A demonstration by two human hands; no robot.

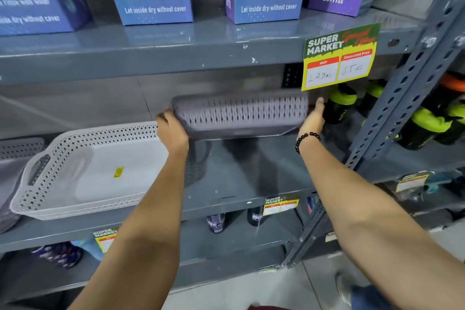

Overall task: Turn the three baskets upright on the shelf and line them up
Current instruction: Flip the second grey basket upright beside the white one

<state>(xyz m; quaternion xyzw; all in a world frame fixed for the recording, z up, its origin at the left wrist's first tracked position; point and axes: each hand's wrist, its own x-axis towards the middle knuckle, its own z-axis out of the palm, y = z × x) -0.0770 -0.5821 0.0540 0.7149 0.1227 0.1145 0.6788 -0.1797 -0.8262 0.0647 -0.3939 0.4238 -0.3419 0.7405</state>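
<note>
Both hands hold a grey basket (241,114) in the air at the centre of the frame, above the bare right part of the middle shelf (251,178). The left hand (173,128) grips its left end with fingers curled around the rim; the right hand (313,118) presses flat against its right end, thumb pointing up. The basket is tipped on its side, with its perforated long wall facing the camera and what seems to be its flat bottom showing along the lower edge, so it looks to be mid-turn and not yet set down.

In the lower left of the frame a white basket (83,171) sits on the same shelf with its opening up, a yellow sticker on its floor; it seems to be done, though it lies at a slight angle to the shelf edge. At the far left edge a third, greyish basket (15,151) is mostly cut off, partly behind and under the white one, and I cannot tell which way up it is.

As a judgement, one basket is upright, one is in hand, and the lining up is still left.

The held basket is motion-blurred, its opening cannot be seen, and the fingertips behind it are hidden.
</note>
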